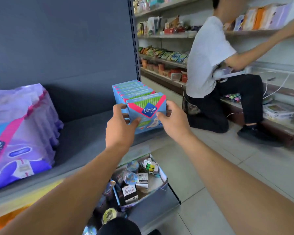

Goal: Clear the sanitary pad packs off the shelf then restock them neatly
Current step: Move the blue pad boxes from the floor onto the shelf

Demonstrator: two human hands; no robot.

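A row of several blue Libresse pad boxes [134, 89] stands at the right end of the grey shelf [85, 133]. The front blue box [147, 106] is gripped on both sides: my left hand [121, 122] curls round its left edge with the thumb on its face, and my right hand [172, 119] holds its right edge. Large purple pad packs [20, 126] stand on the shelf's left part, with a bare gap between them and the blue row.
Below the shelf, an open tray [153, 200] holds small boxes and a puzzle cube. A person in a white shirt [209, 61] kneels in the aisle at the right, reaching into stocked shelves [161, 36]. Tiled floor [210, 167] lies between us.
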